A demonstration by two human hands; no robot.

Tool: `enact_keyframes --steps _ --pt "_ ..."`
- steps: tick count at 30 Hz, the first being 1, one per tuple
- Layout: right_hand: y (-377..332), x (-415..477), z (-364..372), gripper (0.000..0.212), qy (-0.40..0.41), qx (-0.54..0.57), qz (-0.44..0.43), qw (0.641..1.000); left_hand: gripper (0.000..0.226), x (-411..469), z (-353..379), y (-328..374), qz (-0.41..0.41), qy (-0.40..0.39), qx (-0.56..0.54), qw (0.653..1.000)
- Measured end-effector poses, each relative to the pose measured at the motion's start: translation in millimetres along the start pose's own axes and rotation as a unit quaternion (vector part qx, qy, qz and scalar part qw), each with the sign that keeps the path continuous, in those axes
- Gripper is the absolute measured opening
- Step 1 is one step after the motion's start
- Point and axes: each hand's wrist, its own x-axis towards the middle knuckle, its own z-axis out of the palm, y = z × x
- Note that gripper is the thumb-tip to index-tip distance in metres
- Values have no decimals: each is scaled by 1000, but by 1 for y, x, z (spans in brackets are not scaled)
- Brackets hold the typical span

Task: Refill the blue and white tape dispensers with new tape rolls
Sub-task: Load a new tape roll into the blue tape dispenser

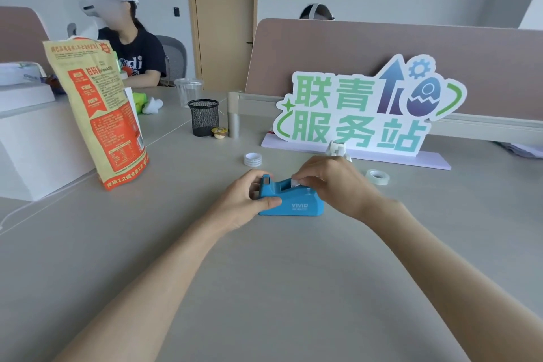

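Observation:
The blue tape dispenser (296, 205) stands on the grey table in the middle of the view. My left hand (246, 200) grips its left end, thumb on the front side. My right hand (335, 182) reaches over its top and pinches something small and white at the roll slot. The white dispenser (337, 150) is mostly hidden behind my right hand. One tape roll (253, 159) lies behind the blue dispenser to the left. Another roll (378, 176) lies flat to the right.
A tall orange and tan bag (102, 114) stands at the left by white boxes (32, 150). A black mesh pen cup (203, 121), a small yellow cup (219, 132) and a clear cup (188, 91) stand further back. A big sign (361, 114) stands behind. A person sits far left.

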Motion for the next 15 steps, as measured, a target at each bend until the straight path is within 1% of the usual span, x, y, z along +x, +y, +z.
enact_keyframes --steps 5,9,15 --pt "1 -1 -1 31 13 -15 -25 999 40 1 2 -4 1 11 12 1000" --pt "1 -1 0 37 15 -17 -25 999 40 2 3 -2 1 15 15 1000" --pt "8 -2 2 36 23 -9 -21 999 39 2 5 0 -4 15 16 1000"
